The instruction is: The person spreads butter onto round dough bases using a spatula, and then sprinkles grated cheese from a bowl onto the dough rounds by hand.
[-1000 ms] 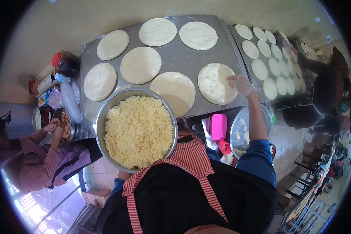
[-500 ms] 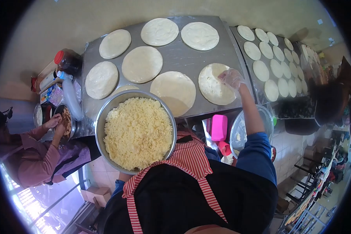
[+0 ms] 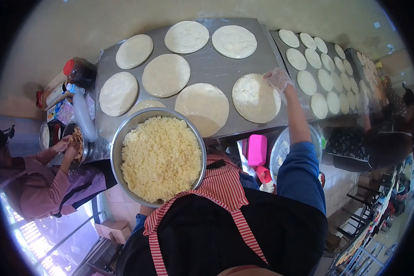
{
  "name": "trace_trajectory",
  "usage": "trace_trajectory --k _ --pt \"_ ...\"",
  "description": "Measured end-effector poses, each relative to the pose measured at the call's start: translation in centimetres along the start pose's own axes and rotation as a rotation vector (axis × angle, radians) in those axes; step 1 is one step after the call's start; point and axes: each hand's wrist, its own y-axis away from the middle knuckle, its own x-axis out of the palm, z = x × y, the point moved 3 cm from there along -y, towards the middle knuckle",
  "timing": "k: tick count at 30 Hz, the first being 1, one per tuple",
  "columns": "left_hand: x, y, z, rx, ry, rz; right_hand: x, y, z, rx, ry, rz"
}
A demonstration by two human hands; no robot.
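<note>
My right hand [image 3: 278,79], in a clear plastic glove, is at the upper right edge of a round dough disc [image 3: 256,99]. Its fingers are bent together, and what they hold, if anything, is too small to make out. A whitish, lumpy smear lies on that disc's upper part. Against my body on the left rests a large metal bowl [image 3: 118,146] heaped with pale yellow crumbly filling [image 3: 163,158]. My left hand is hidden beneath the bowl; only a bit of forearm shows. Several other dough discs [image 3: 166,76] lie on the grey metal table [image 3: 211,69].
More small discs [image 3: 307,83] cover a second table at right, with another person [image 3: 386,147] beside it. At left, a person works with both hands over a bowl of brown pieces [image 3: 80,142]. Below the table edge are a pink container [image 3: 257,150] and a clear tub [image 3: 280,149].
My right hand has swept from the disc's right edge inward over its top, then back out to its upper right edge. The person at right has moved.
</note>
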Motion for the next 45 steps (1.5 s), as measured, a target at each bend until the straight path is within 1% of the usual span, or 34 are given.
trace_trajectory --k 4,6,7,9,13,15,16,18,19,21,22,24,25,27,28,30,31,33,34,36,37,39,40,42,45 --pt "0.0 -0.1 -0.3 0.008 0.006 -0.006 -0.4 -0.6 -1.5 0.002 -0.002 0.037" --pt "0.0 0.0 -0.4 0.009 0.007 -0.008 0.1 -1.4 -2.0 -0.031 -0.015 -0.043" --pt "0.0 0.0 -0.5 0.009 0.006 -0.010 0.6 -1.7 -2.3 -0.029 -0.016 -0.044" --pt "0.0 0.2 -0.7 0.010 0.005 -0.013 0.9 -1.9 -1.7 -0.074 0.356 -0.125" --pt "0.2 0.0 -0.7 0.014 0.007 -0.020 0.4 -1.3 -2.8 -0.020 0.324 -0.055" --pt "0.5 0.1 -0.8 0.017 0.010 -0.024 -0.6 0.5 -2.3 -0.148 0.214 -0.074" --pt "0.4 0.0 -0.7 0.017 0.012 -0.027 -1.0 1.0 -2.1 -0.146 0.214 -0.073" --pt "0.1 0.0 -0.3 0.016 0.015 -0.030 -1.5 2.1 -2.6 -0.043 0.206 0.027" --pt "0.0 -0.1 -0.3 0.016 0.016 -0.029 -1.7 2.6 -2.5 -0.040 0.207 0.026" --pt "-0.2 -0.1 -0.2 0.012 0.016 -0.030 -1.7 3.8 -2.6 0.132 0.098 0.051" --pt "-0.2 -0.2 -0.2 0.009 0.015 -0.029 -1.8 4.4 -2.3 0.137 0.098 0.047" --pt "-0.2 -0.2 -0.2 0.004 0.014 -0.027 -2.0 5.4 -1.1 0.081 0.369 0.009" --pt "-0.2 -0.2 -0.2 0.002 0.015 -0.028 -2.0 5.6 -1.8 0.085 0.370 0.009" --pt "-0.3 -0.2 -0.2 -0.002 0.016 -0.030 -1.7 6.1 -2.7 -0.021 0.213 -0.016" --pt "-0.3 -0.2 -0.2 -0.004 0.016 -0.031 -1.5 6.1 -3.2 -0.016 0.212 -0.017" --pt "-0.3 -0.2 -0.3 -0.008 0.015 -0.032 -1.6 6.6 -2.8 0.076 0.284 0.010" --pt "-0.3 -0.2 -0.3 -0.009 0.014 -0.032 -1.7 6.7 -2.5 0.080 0.283 0.008" --pt "-0.3 -0.1 -0.3 -0.010 0.015 -0.035 -2.4 7.3 -1.4 0.172 0.184 0.006" --pt "-0.3 -0.1 -0.3 -0.011 0.015 -0.037 -2.0 7.2 -1.7 0.176 0.184 0.005" --pt "-0.4 -0.1 -0.5 -0.012 0.015 -0.040 -1.6 6.7 -1.5 -0.036 0.022 -0.136" --pt "-0.5 0.0 -0.6 -0.011 0.015 -0.041 -1.5 6.4 -1.8 -0.034 0.021 -0.137" --pt "-0.5 0.0 -0.5 -0.008 0.014 -0.045 -1.1 6.2 -1.5 -0.008 -0.018 -0.043" --pt "-0.5 0.0 -0.6 -0.006 0.014 -0.046 -1.0 6.1 -1.3 -0.007 -0.019 -0.044" --pt "-0.7 0.0 -0.9 0.001 0.015 -0.049 -1.1 6.2 -0.6 0.105 0.098 -0.019" --pt "-0.9 -0.1 -1.4 0.014 0.020 -0.055 -1.8 6.7 0.1 0.075 0.189 -0.023"
